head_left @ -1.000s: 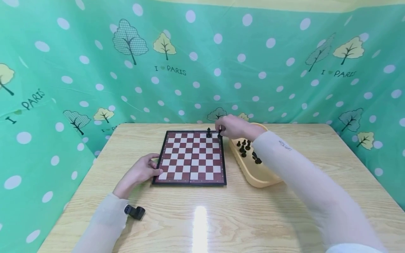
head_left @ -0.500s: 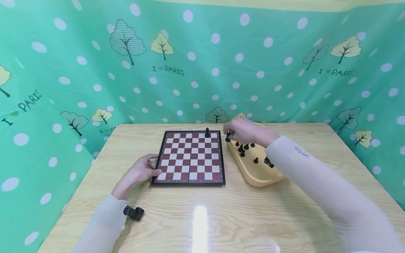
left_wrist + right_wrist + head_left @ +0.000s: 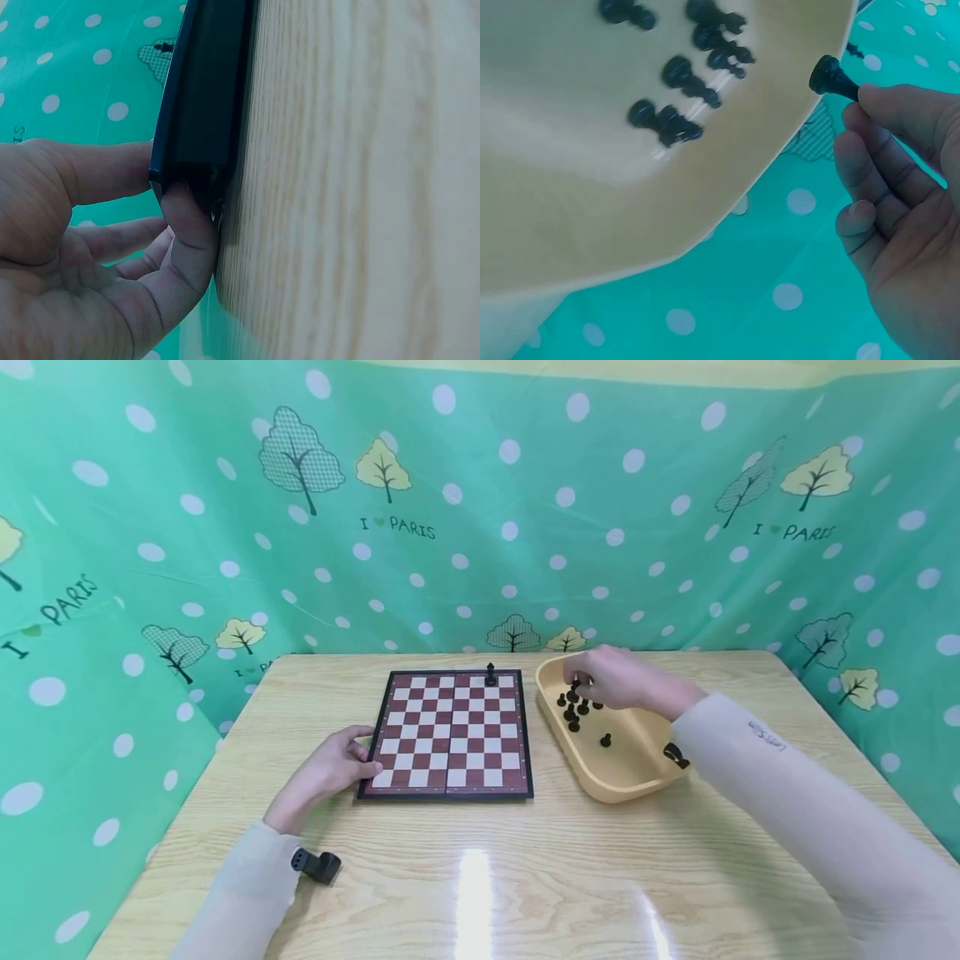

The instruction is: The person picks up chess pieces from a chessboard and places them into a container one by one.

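My left hand (image 3: 337, 766) grips the left edge of a red-and-white chessboard (image 3: 452, 735), thumb on top and fingers curled beneath. In the left wrist view, the left hand (image 3: 112, 247) pinches the board's dark side (image 3: 206, 90). Over the far end of a yellow plastic tray (image 3: 592, 781), my right hand (image 3: 611, 677) pinches a black chess piece. The right wrist view has this chess piece (image 3: 829, 76) between thumb and forefinger, base outward; its top is hidden by the fingers. On the board's far row stands one tall black chess piece (image 3: 491, 676).
Several black chess pieces (image 3: 573, 725) lie in the tray, mostly at its far left; one pawn (image 3: 606, 740) lies apart near the middle. A green dotted cloth (image 3: 465, 527) hangs behind the wooden table (image 3: 405, 885). Light glares off the tabletop in front.
My right hand has moved right, from the board's far right corner to above the tray, carrying the black chess piece off the board. The left hand has kept its hold on the board.
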`<state>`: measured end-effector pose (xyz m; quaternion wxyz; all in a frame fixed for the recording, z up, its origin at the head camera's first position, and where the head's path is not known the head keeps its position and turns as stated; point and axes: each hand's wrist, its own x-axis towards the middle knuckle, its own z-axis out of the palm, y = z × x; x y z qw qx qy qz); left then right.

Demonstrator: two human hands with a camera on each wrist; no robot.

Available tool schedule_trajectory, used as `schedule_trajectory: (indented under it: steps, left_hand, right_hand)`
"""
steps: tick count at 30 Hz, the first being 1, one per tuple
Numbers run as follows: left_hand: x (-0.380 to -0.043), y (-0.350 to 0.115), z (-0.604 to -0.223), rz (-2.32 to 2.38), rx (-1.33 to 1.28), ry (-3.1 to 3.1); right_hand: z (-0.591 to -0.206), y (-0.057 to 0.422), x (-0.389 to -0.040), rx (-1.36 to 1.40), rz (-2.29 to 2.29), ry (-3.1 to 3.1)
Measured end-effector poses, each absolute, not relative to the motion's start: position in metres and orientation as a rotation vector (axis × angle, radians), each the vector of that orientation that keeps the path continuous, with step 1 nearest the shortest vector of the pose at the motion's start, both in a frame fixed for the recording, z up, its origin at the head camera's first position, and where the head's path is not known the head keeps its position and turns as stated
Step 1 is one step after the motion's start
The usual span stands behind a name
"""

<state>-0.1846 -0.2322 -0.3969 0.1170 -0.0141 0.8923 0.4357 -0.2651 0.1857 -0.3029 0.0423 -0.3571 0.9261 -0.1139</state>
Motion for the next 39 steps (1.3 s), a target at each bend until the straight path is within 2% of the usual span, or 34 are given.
schedule_trajectory:
  steps: [13,39]
  left_hand:
    - [-0.184,-0.233,-0.395,1.258,-0.037,2.615]
    - [-0.183,-0.231,-0.393,1.272,-0.058,2.596]
  right_hand:
    - [-0.314,0.214,-0.264,-1.087,-0.292,2.852]
    - [-0.347,0.23,-0.27,-0.923,-0.334,2.737]
